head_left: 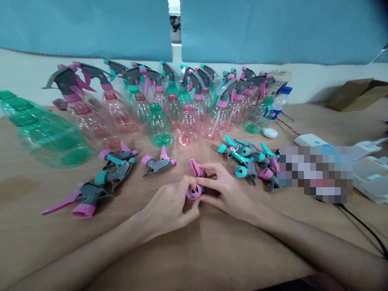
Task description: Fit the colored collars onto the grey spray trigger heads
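Note:
Both my hands are on one pink and grey spray trigger head (pixel 194 192), low over the wooden table. My right hand (pixel 226 192) grips its grey body from the right side. My left hand (pixel 174 202) pinches at the pink collar, whose round opening faces me; whether a small part sits in those fingertips is hidden. To the left lies another pink and grey trigger head (pixel 159 162), with several more near it. Right of my hands is a cluster of turquoise and grey trigger heads (pixel 248 169). An open green bottle (pixel 160 127) and an open pink bottle (pixel 188 127) stand just beyond.
Rows of spray bottles with heads fitted (pixel 125 109) stand along the wall. Large green bottles (pixel 54 137) lean at the left. A Pepsi bottle (pixel 277 106), a white oval object (pixel 270 133), a cardboard box (pixel 354 95) and a power strip (pixel 315 141) are at the right.

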The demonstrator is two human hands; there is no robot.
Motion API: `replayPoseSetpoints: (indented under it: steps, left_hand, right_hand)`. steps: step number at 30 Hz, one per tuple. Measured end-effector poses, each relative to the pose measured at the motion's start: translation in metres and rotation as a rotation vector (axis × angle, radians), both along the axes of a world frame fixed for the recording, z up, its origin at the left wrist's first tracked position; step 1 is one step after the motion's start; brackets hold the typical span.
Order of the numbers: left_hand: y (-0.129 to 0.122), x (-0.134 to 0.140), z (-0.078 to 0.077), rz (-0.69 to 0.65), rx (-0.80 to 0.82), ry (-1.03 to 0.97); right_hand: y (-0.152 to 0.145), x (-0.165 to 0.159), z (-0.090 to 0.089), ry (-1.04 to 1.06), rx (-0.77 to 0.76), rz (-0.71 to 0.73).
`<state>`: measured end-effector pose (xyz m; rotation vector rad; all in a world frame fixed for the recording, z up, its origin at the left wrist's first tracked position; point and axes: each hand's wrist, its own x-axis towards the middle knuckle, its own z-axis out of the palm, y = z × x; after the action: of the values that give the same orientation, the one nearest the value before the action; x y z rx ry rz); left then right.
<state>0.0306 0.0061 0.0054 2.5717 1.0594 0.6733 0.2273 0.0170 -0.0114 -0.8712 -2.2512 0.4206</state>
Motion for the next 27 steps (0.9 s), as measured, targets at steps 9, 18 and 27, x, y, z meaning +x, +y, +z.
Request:
replayPoseSetpoints:
  steps: [9, 18, 27]
  left_hand:
    - [0.0039, -0.0011, 0.0032, 0.006, -0.073, 0.067]
    - [0.0030, -0.0009, -0.0035, 0.045, -0.016, 0.072]
    - [0.0039, -0.0029, -0.0027, 0.057, 0.052, -0.048]
  right_hand:
    - [-0.0005, -0.0003, -0.0009, -0.014, 0.006, 0.006]
    - [0.0040, 0.0037, -0.0028, 0.002, -0.002, -0.062]
    - [0.0035, 0.0051, -0.0026, 0.006, 0.016, -0.079]
